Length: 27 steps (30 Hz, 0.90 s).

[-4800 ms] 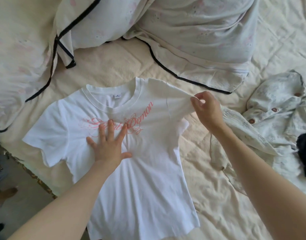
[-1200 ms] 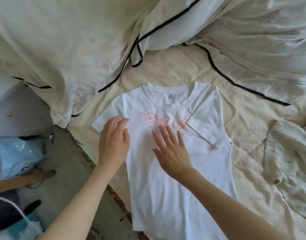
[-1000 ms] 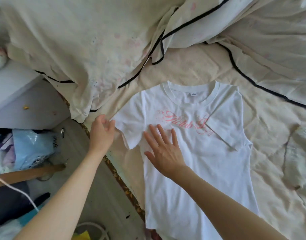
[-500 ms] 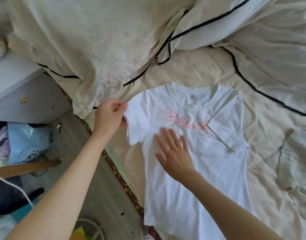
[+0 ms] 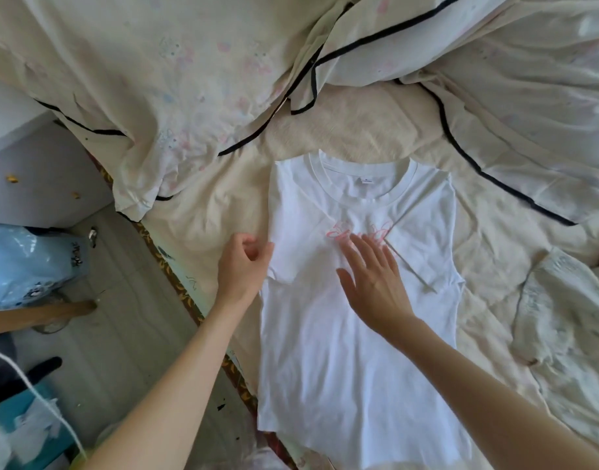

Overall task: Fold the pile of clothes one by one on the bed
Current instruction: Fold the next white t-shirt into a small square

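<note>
Half a second ago my left hand [image 5: 242, 266] was pinching the left sleeve out to the side; now that sleeve is folded in over the chest of the white T-shirt [image 5: 355, 320], so both sleeves lie tucked inward and the shirt is a narrow rectangle. My left fingers [image 5: 254, 247] are loosely curled at the shirt's 9 o'clock edge; whether they pinch the fabric at the fold I cannot tell. My right hand [image 5: 376, 283] lies flat on the chest, its fingers straight and slightly spread, holding nothing.

The T-shirt lies face up on the cream bed sheet [image 5: 359, 127], collar toward 12 o'clock, hem toward 6 o'clock near the bed's edge. Its cloth is smooth knit cotton with a ribbed round neck. A small tag sits inside the collar, too small to read. Pink script printing [image 5: 355, 234] crosses the chest, mostly hidden by the folded sleeves and my fingertips, so I cannot read it.

At 10 to 2 o'clock a rumpled pale quilt cover [image 5: 176, 83] with faint floral print and black piping is heaped above the shirt. At 3 o'clock lies a crumpled pale printed garment [image 5: 562, 320]. At 9 o'clock, beside the bed, are a white cabinet [image 5: 43, 178], a light blue plastic bag [image 5: 26, 262] and the tiled floor [image 5: 128, 320].
</note>
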Each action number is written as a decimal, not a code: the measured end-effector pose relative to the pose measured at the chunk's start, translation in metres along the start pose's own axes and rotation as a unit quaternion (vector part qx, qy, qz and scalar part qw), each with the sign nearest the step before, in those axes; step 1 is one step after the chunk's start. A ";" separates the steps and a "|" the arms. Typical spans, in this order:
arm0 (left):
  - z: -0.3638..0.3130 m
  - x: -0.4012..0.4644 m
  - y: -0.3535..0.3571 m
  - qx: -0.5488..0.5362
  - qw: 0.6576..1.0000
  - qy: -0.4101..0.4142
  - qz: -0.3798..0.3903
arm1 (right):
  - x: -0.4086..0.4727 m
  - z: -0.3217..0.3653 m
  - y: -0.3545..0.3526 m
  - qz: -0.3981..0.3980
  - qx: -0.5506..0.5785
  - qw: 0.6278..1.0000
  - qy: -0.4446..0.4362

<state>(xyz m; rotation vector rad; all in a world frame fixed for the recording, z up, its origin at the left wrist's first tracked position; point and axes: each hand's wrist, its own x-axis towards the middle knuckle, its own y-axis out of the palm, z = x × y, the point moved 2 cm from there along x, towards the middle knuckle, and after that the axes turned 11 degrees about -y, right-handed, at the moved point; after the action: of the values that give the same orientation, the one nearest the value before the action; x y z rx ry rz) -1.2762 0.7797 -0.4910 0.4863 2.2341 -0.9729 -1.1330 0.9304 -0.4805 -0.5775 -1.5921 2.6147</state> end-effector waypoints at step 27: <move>0.075 -0.016 0.007 -0.131 0.985 -0.054 0.094 | 0.032 0.040 0.054 -0.008 -0.067 0.986 -0.151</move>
<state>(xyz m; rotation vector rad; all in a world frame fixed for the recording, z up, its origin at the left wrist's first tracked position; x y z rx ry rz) -1.2302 0.7271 -0.5226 0.5013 2.1330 -0.5840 -1.1669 0.8776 -0.5202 -0.1748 -1.8538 2.7017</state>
